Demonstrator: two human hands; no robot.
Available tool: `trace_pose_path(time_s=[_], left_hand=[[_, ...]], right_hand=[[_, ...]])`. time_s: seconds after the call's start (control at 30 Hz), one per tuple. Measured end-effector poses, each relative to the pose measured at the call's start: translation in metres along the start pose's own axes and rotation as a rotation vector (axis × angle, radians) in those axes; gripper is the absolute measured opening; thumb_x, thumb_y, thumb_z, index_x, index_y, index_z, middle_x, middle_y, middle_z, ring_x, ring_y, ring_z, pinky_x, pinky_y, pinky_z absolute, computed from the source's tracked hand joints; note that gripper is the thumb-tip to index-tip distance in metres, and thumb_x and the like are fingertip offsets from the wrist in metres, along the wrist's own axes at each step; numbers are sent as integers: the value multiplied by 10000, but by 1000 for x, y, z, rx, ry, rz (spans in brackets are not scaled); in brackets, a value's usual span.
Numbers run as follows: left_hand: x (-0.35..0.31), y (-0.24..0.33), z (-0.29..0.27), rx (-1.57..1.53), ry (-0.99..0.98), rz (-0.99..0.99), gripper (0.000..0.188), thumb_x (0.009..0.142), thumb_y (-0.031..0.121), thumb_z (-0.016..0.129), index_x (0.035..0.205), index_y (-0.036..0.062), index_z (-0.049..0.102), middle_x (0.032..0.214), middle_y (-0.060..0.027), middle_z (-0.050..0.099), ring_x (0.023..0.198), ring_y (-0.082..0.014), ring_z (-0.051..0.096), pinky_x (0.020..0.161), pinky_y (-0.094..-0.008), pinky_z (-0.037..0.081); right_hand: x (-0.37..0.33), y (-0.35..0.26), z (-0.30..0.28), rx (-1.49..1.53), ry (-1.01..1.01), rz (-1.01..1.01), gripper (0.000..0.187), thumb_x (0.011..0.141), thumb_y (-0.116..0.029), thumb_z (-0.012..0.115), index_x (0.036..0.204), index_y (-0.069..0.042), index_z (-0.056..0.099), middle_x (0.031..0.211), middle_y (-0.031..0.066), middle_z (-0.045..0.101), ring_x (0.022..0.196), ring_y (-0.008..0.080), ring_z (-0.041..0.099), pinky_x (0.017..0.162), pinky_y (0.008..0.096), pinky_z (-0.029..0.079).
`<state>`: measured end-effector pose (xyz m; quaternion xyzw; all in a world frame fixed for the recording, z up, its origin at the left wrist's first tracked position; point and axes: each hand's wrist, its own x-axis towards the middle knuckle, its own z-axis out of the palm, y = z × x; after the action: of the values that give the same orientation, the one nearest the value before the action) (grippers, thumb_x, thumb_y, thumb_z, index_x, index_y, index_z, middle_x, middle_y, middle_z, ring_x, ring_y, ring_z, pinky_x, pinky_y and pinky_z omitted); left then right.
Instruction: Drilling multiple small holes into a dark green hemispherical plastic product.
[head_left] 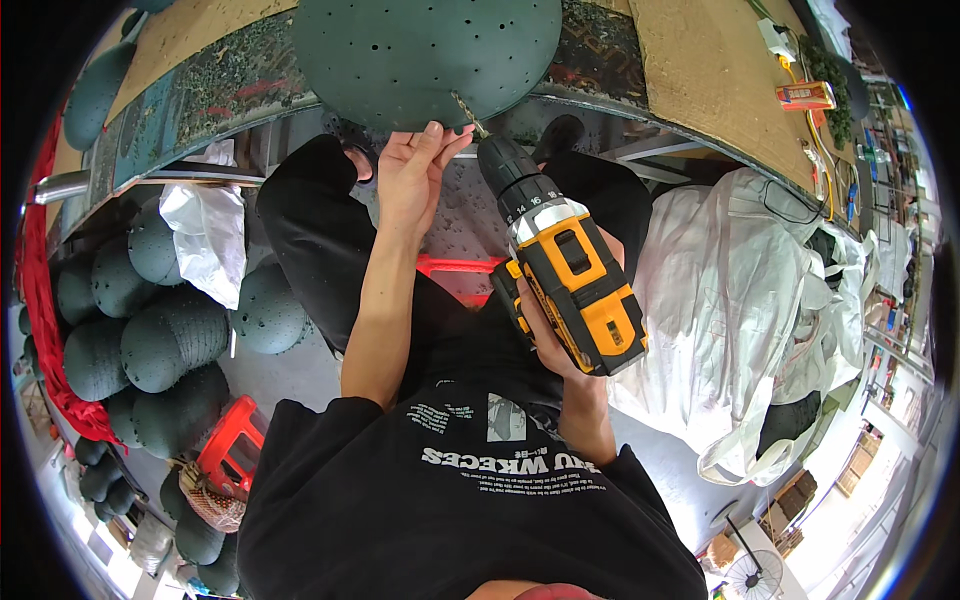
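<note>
A dark green round shell (430, 55) dotted with small holes rests at the near edge of the bench. Pinched at its near rim are the fingers of my left hand (408, 180). My right hand (548, 335) is wrapped round the handle of a yellow and black cordless drill (575, 265), which points forward and left. Its thin drill bit (468, 112) reaches the shell near the rim, just right of my left fingertips. Whether the tip is inside a hole or only against the surface, I cannot tell.
Cardboard (690, 60) covers parts of the bench, with green shavings around. Stacked dark green shells (175, 340) stand at left, near a red plastic stool (232, 440). A large white sack (720, 300) bulges at right. A small orange-red box (805, 96) and cables lie at the bench's right end.
</note>
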<state>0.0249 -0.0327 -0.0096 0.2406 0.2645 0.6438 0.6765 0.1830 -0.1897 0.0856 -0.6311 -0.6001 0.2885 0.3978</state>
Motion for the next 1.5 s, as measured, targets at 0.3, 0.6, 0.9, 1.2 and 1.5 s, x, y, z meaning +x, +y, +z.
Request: trace_pose_path(time_s=[0.3, 0.6, 0.9, 1.2, 1.5], left_hand=[[1, -13, -6, -11, 13, 82, 195, 982, 36, 526, 1167, -7, 570, 1130, -101, 649, 982, -222, 664, 931, -386, 537], [11, -60, -63, -69, 167, -151, 507, 982, 289, 441, 1288, -115, 420, 1277, -282, 526, 1153, -390, 568, 1130, -457, 358], [-2, -67, -60, -39, 122, -176, 461, 982, 259, 449, 1253, -114, 431, 1249, -288, 535, 1127, -391, 581, 1099, -462, 386], [-16, -65, -70, 12, 166, -174, 415, 983, 229, 458, 1218, -113, 442, 1222, -295, 543, 1101, -392, 595, 1067, -467, 414], [-20, -70, -70, 101, 156, -211, 369, 984, 199, 467, 1183, -112, 454, 1194, -301, 552, 1075, -393, 608, 1036, -472, 442]], right_hand=[[4, -17, 17, 265, 161, 54, 580, 755, 12, 759, 1238, 23, 438, 1094, 106, 566, 982, 160, 613, 827, 283, 496], [33, -22, 13, 192, 25, 45, 698, 716, -229, 809, 1251, -53, 395, 1001, 194, 629, 951, 392, 664, 771, 382, 541], [44, -30, 11, 253, 98, -99, 619, 735, -138, 773, 1169, 19, 360, 913, 197, 633, 794, 376, 677, 649, 369, 539], [30, -34, 0, 313, 92, -85, 605, 737, -138, 767, 1164, 1, 362, 876, 195, 642, 786, 364, 684, 627, 370, 543], [26, -30, 1, 352, 93, -64, 573, 748, -139, 757, 1134, -34, 347, 874, 195, 656, 826, 400, 660, 660, 439, 519]])
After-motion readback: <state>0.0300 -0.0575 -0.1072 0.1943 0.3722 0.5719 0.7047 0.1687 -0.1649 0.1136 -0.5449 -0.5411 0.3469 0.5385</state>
